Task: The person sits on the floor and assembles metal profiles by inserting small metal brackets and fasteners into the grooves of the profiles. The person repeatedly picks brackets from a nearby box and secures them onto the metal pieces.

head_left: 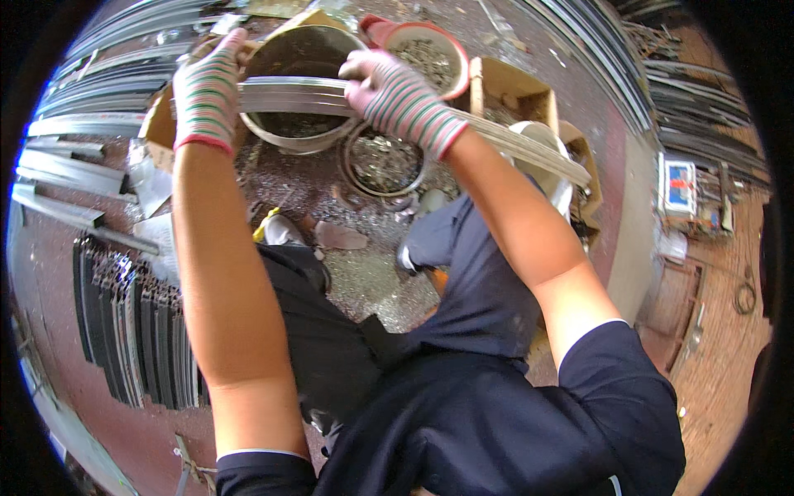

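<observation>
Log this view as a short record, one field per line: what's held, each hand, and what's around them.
Held: bundle of long, flat, silvery strips
Left hand: striped-gloved, at the bundle's left end; grip unclear
Right hand: striped-gloved, closed on the bundle
Behind bundle in view: large round bucket, dark inside
Beyond right hand: red round bucket with small grey pieces
Beside left forearm: black and grey slender bars

A head-worn fisheye looks steeply down, the wearer's torso close at six o'clock, right hand farther toward twelve.
</observation>
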A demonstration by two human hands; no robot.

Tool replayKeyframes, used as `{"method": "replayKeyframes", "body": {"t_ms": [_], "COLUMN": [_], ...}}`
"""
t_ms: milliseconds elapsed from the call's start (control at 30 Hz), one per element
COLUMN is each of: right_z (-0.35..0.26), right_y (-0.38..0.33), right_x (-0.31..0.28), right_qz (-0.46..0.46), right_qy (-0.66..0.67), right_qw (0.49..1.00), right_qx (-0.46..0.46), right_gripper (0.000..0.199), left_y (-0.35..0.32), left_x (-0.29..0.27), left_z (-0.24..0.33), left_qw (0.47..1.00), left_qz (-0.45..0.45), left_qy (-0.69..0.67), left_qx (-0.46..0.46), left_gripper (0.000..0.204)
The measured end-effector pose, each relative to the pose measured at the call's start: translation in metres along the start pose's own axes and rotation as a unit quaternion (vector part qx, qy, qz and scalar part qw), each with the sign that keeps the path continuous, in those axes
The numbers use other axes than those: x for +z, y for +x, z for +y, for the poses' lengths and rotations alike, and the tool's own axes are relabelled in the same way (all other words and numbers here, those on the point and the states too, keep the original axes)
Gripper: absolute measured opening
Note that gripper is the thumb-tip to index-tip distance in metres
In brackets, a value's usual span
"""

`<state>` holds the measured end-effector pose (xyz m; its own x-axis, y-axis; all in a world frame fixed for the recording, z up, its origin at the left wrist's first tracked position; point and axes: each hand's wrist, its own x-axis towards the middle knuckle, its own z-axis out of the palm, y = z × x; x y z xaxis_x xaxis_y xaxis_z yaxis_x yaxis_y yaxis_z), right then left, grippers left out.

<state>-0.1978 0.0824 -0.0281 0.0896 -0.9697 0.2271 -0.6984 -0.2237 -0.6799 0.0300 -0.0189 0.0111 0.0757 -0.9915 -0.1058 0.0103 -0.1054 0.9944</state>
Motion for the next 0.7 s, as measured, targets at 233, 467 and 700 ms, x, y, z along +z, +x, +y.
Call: {"method": "replayKeyframes", "body": {"t_ms": [233, 467, 700], "right_z": [0.041, 0.035, 0.068], "right_y": [-0.129, -0.367, -0.552], "right_x": [-0.161, -0.212, -0.192], "right_qz": [0.218, 0.013, -0.151], "right_qy": [-0.029, -0.074, -0.056], "right_qw": [0.959, 0.851, 0.770], "right_qx": [0.181, 0.519, 0.617], "right_gripper": [0.018, 0.029, 0.029], "left_y": [0.027, 0.124, 0.123], "left_x": [0.005, -0.052, -0.055], "left_z": [-0.032, -0.095, -0.088], "left_qw": [0.999, 0.961, 0.990], "left_qz": [-0.002, -0.150, -0.124], "left_qy": [0.050, 0.205, 0.042], "left_qx": [-0.013, 0.114, -0.042], "left_gripper": [0.046, 0.040, 0.042]}}
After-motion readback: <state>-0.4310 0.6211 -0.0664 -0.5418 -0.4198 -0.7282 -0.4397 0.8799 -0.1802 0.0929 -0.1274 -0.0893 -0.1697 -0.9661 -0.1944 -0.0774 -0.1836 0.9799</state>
